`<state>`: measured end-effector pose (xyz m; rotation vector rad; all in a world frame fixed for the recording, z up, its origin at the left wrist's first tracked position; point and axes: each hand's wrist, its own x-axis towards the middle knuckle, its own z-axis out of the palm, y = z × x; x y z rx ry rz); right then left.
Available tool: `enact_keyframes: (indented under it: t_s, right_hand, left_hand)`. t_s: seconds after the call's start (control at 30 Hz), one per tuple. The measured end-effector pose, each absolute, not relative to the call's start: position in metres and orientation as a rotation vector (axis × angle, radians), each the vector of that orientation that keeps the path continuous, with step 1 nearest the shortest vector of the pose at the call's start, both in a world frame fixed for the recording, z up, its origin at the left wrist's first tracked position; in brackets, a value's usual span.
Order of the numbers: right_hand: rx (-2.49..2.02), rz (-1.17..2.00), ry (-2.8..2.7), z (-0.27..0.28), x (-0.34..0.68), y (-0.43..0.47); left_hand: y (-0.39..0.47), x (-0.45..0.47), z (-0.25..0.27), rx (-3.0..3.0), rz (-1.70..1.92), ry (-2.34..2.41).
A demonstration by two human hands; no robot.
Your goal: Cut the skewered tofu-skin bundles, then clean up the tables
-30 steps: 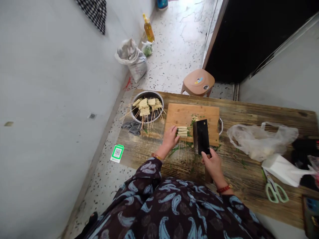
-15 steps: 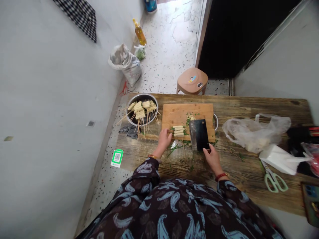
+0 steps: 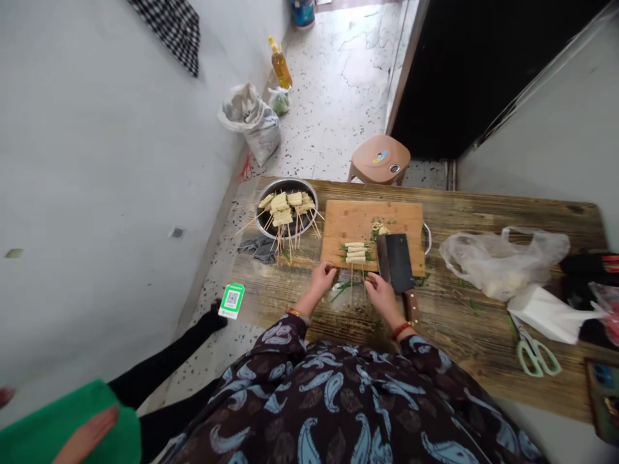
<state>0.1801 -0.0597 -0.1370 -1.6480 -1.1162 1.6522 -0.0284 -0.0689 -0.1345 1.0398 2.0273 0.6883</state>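
Note:
My left hand [image 3: 322, 282] rests at the near left corner of the wooden cutting board [image 3: 338, 219], fingers loosely apart and holding nothing I can see. My right hand [image 3: 383, 298] is beside the thin sticks of the skewered rolls [image 3: 356, 252], its fingers slightly parted. These pale rolls, with green leaves poking from their ends, lie side by side on the board. The cleaver [image 3: 397, 261] lies just right of them, its blade on the board and its wooden handle toward me. Chopped scraps [image 3: 380, 229] lie behind the rolls.
A metal bowl [image 3: 261, 229] of finished skewers stands left, sticks jutting outward. A plastic bag [image 3: 503, 258], white box [image 3: 546, 314] and scissors [image 3: 536, 357] are at right. A stool [image 3: 380, 158] stands beyond the table. Another person in green [image 3: 111, 412] is at lower left.
My right hand has let go of the cleaver and moved left to the skewer sticks. My left hand has drawn slightly away from the rolls. Another person has come into view at lower left.

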Motion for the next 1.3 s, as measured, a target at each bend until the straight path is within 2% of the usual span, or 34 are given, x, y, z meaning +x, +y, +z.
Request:
enact_keyframes:
  t_s: [0.3,0.6,0.8,1.3]
  right_hand:
    - [-1.499,2.006,-0.695,-0.127,0.133,-0.056]
    - [-1.298,2.158,-0.448,-0.098,0.134,-0.049]
    - [-1.339,2.144,-0.443,-0.097,0.133,-0.048]
    - [-1.374,2.119,-0.408,-0.097,0.147,-0.036]
  left_hand:
    - [-0.096,-0.013,-0.139,0.589,0.869,1.692]
    - [-0.071,-0.009,-0.130,0.194,1.037,1.254]
    - [-0.052,0.005,-0.131,0.026,1.124,1.123]
    - [-0.016,0.019,-0.139,0.032,1.148,1.206]
